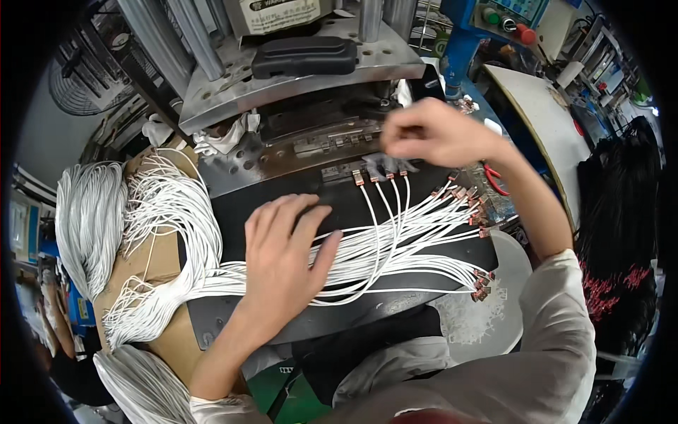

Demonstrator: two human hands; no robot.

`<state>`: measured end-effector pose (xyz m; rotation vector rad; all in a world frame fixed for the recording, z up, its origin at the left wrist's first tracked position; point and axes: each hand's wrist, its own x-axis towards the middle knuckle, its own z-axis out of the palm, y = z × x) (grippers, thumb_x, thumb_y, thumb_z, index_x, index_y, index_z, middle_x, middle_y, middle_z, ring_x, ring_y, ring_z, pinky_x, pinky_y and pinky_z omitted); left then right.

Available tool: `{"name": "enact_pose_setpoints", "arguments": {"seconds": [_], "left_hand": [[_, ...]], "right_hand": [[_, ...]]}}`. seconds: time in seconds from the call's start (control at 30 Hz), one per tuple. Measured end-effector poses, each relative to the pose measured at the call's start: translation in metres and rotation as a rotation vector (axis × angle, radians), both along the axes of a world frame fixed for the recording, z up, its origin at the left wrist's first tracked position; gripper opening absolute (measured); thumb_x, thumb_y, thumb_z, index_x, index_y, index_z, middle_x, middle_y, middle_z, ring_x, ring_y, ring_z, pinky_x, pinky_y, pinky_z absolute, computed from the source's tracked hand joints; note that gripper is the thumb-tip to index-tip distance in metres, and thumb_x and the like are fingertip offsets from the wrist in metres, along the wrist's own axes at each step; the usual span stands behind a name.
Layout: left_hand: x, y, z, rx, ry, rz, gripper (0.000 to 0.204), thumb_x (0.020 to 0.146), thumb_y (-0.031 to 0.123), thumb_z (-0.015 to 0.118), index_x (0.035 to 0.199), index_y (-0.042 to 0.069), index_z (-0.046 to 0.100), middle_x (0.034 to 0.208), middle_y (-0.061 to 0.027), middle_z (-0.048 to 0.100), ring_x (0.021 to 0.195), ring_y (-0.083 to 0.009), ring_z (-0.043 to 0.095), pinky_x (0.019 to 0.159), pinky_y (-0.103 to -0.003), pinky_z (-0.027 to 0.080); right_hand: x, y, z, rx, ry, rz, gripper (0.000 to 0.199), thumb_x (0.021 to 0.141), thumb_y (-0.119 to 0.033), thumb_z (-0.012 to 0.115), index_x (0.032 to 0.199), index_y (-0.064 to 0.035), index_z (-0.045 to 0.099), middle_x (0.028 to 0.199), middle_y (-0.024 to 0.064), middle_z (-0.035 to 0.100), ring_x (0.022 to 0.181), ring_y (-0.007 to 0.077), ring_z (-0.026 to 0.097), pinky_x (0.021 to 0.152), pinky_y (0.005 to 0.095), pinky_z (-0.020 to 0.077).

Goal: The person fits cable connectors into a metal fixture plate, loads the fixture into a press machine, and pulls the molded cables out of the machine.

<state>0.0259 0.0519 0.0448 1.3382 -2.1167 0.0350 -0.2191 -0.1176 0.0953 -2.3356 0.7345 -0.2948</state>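
While the left hand (282, 254) lies flat and open on a fan of thin white wires (395, 251), pinning them to the black mat (339, 311) on the bench, the right hand (431, 134) is pinched closed at the machine's metal fixture (332, 145); what its fingertips grip is too blurred to tell. Four wire ends with small copper-coloured terminals (381, 175) sit side by side just below that hand, near the fixture's edge. More terminated ends (477, 205) spread toward the right rim of the mat. Further bundles of the same white wire (85, 219) hang in loops at the left. Judged from their look, the wires are light, limp and springy, so they slide and tangle easily and need a flat palm to stay ordered. Each is probably best taken just behind its terminal, where the crimp stiffens it; the terminals look small and easily bent. Red-handled cutters (494, 178) lie at the right.
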Motion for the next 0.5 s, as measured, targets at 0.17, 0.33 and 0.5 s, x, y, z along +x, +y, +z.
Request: {"name": "enact_pose_setpoints", "arguments": {"seconds": [0.17,0.33,0.5], "left_hand": [[-0.048,-0.002,-0.006,0.012,0.034,-0.171,0.033,0.085,0.029,0.072,0.104,0.002,0.065,0.112,-0.0121,0.062,0.109,-0.0323,0.056,0.093,-0.046,0.042],[-0.083,-0.028,-0.012,0.345,-0.163,-0.117,0.042,0.09,0.039,0.065,0.103,-0.001,0.065,0.11,-0.0173,0.06,0.105,-0.0331,0.056,0.08,-0.049,0.047],[-0.091,-0.032,-0.021,0.202,-0.148,0.023,0.041,0.092,0.037,0.063,0.099,-0.003,0.064,0.101,-0.0171,0.059,0.097,-0.0311,0.057,0.071,-0.048,0.048]], "right_hand": [[-0.067,0.003,-0.02,-0.243,0.18,-0.06,0.019,0.09,-0.016,0.066,0.099,0.0008,0.066,0.096,0.0163,0.066,0.092,0.0338,0.063,0.079,0.0404,0.0495],[-0.042,0.012,-0.05,-0.449,0.251,-0.087,0.024,0.093,-0.013,0.063,0.112,0.0011,0.062,0.103,0.0159,0.064,0.097,0.0282,0.061,0.086,0.038,0.047],[-0.006,-0.002,-0.04,0.072,0.153,-0.138,0.031,0.096,-0.013,0.058,0.123,0.0023,0.059,0.112,0.0152,0.066,0.105,0.025,0.061,0.094,0.0357,0.0458]]}}
